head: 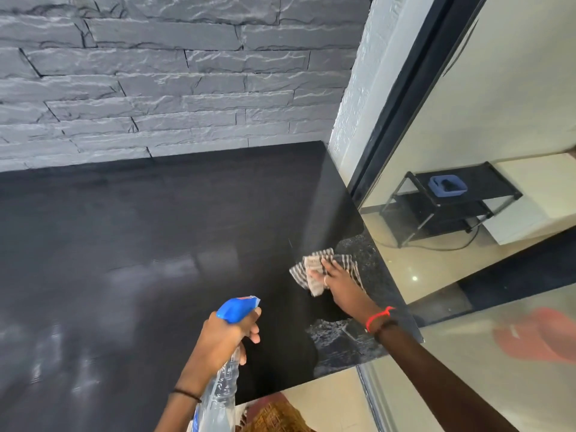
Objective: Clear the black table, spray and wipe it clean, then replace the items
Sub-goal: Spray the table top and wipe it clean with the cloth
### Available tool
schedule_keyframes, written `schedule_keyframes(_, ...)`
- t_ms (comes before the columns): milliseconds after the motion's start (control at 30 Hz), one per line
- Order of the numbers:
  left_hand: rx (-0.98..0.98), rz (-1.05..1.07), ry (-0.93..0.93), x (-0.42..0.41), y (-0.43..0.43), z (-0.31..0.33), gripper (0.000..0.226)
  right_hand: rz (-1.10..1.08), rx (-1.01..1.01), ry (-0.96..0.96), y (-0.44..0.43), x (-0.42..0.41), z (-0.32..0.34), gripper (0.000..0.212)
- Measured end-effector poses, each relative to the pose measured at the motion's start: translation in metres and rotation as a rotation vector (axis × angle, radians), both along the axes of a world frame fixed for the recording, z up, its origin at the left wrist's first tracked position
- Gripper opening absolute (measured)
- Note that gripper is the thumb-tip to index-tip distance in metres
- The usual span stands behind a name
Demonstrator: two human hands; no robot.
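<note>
The black table fills the lower left and middle of the head view, with wet streaks on its near left part. My left hand grips a clear spray bottle with a blue trigger head, held above the table's front edge and pointing right. My right hand presses flat on a striped brown-and-white cloth at the table's right edge. A red thread band circles my right wrist.
A grey stone-brick wall runs along the back of the table. A glass pane with a black frame rises on the right; through it stands a low black rack holding a blue tray. Beige floor tiles lie below.
</note>
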State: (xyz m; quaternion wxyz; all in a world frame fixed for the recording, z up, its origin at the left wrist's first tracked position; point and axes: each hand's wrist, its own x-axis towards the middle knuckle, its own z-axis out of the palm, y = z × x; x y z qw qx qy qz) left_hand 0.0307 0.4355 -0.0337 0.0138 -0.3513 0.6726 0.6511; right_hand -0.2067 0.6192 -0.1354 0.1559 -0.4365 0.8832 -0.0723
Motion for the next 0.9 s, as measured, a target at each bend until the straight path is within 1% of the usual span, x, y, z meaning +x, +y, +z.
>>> schedule_keyframes(67,-0.01,0.013,0.0,0.008,-0.001,0.0,0.02,-0.033,0.019,-0.029,-0.029,-0.01,0.0,0.075)
schedule_keyframes(133,-0.021,0.032,-0.004,0.014,-0.003,-0.002,0.019,-0.04,0.004,-0.046,-0.058,-0.002,0.006,0.071)
schedule_keyframes(233,-0.035,0.075,0.003,0.019,-0.008,-0.004,0.013,0.055,-0.014,-0.04,-0.08,0.036,0.003,0.063)
schedule_keyframes(300,-0.028,0.099,0.024,0.02,-0.011,-0.003,0.011,0.141,-0.022,-0.064,-0.076,0.07,0.001,0.058)
schedule_keyframes(333,-0.018,0.11,0.035,0.019,-0.013,-0.002,0.011,0.172,-0.034,-0.064,-0.068,0.088,0.0,0.051)
schedule_keyframes(367,-0.004,0.121,0.042,0.019,-0.014,-0.001,0.012,0.22,-0.055,-0.047,-0.056,0.104,-0.003,0.045)
schedule_keyframes(400,0.008,0.129,0.046,0.019,-0.016,-0.001,0.012,0.255,-0.075,-0.029,-0.041,0.119,-0.006,0.044)
schedule_keyframes(433,0.015,0.136,0.049,0.018,-0.018,-0.001,0.012,0.282,-0.096,-0.01,-0.026,0.133,-0.008,0.051)
schedule_keyframes(467,0.017,0.142,0.051,0.017,-0.019,-0.001,0.011,0.317,-0.091,0.031,-0.01,0.143,-0.01,0.064)
schedule_keyframes(500,0.015,0.144,0.052,0.017,-0.02,-0.001,0.011,0.32,-0.067,0.029,0.006,0.148,-0.013,0.071)
schedule_keyframes(600,0.006,0.143,0.068,0.014,-0.018,0.003,0.009,0.255,-0.056,0.081,0.05,0.134,-0.016,0.067)
schedule_keyframes(633,0.004,0.144,0.075,0.014,-0.016,0.005,0.009,0.231,-0.066,0.122,0.06,0.123,-0.015,0.06)
schedule_keyframes(700,-0.005,0.14,0.082,0.015,-0.014,0.006,0.01,0.146,-0.048,0.137,0.065,0.096,-0.007,0.046)
schedule_keyframes(733,-0.009,0.14,0.085,0.016,-0.012,0.006,0.01,0.109,-0.026,0.151,0.061,0.084,-0.005,0.045)
schedule_keyframes(800,-0.012,0.143,0.092,0.018,-0.008,0.005,0.01,0.013,0.015,0.098,0.041,0.069,-0.001,0.048)
schedule_keyframes(900,-0.016,0.14,0.077,0.021,0.002,0.006,0.012,-0.028,-0.046,0.038,0.008,0.081,-0.006,0.062)
